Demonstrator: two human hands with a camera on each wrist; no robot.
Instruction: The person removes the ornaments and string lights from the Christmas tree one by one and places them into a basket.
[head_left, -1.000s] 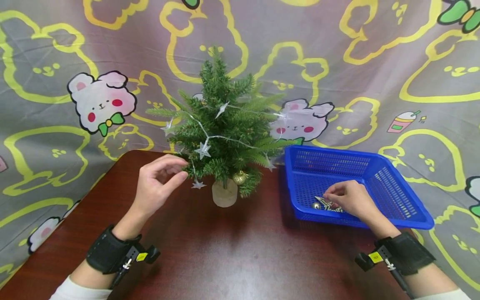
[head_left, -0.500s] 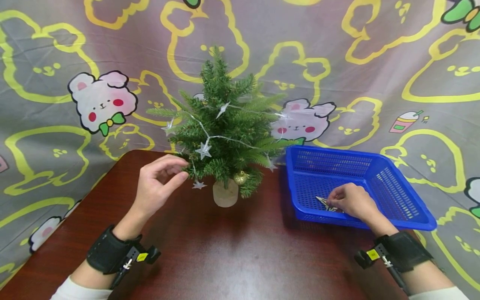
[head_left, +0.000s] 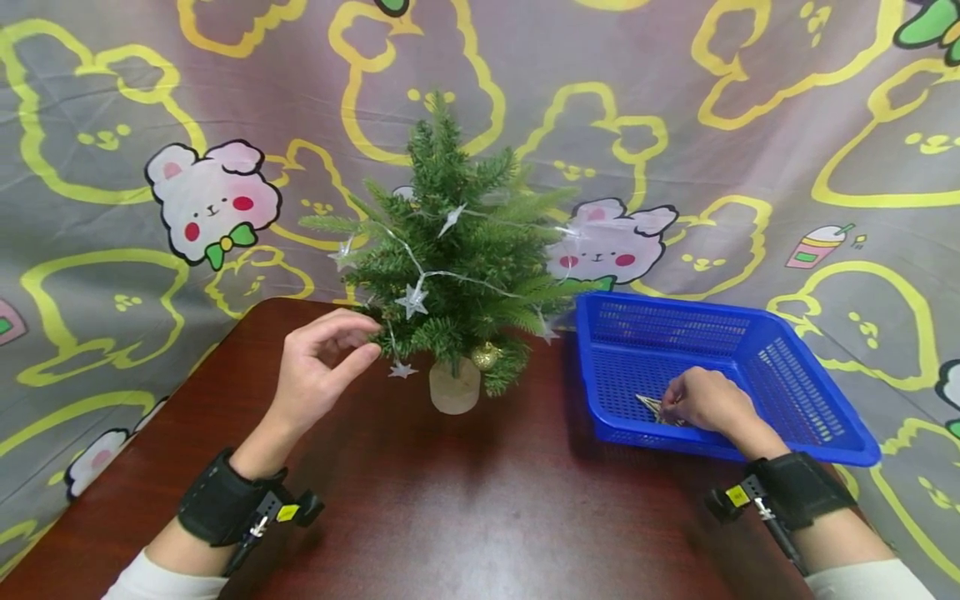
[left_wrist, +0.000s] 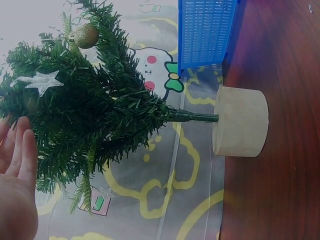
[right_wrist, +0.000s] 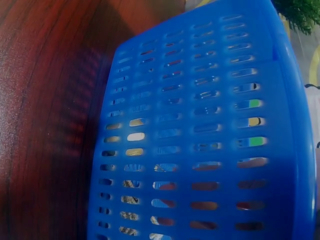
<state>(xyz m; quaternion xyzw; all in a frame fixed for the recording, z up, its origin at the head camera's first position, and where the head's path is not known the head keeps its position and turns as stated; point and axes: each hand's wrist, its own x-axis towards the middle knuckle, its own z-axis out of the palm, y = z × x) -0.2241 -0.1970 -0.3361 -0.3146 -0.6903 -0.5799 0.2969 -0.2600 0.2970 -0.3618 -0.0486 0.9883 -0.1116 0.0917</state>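
Note:
A small green artificial Christmas tree (head_left: 465, 258) on a round wooden base (head_left: 454, 388) carries a string of clear star lights and a gold ball ornament (head_left: 486, 357). Beside its lower left branches my left hand (head_left: 322, 367) is raised, fingers loosely bent and fingertips at the needles; the left wrist view shows those fingers (left_wrist: 25, 155) nearly straight. My right hand (head_left: 708, 404) reaches down into the blue basket (head_left: 675, 310), fingertips curled over a gold star ornament (head_left: 648, 407). Whether they pinch it I cannot tell. The basket's slotted wall (right_wrist: 195, 150) hides most of that hand in the right wrist view.
Both stand on a dark red-brown wooden table (head_left: 480, 508), with the basket to the tree's right. Behind them hangs a grey curtain (head_left: 247, 75) printed with yellow outlines and rabbit faces. Each wrist wears a black strap (head_left: 232, 497) with a small camera mount.
My right hand has moved down onto the ornaments in the basket, its fingers curling in. A loose gold ball beside the star there is out of sight now. My left hand has stayed put.

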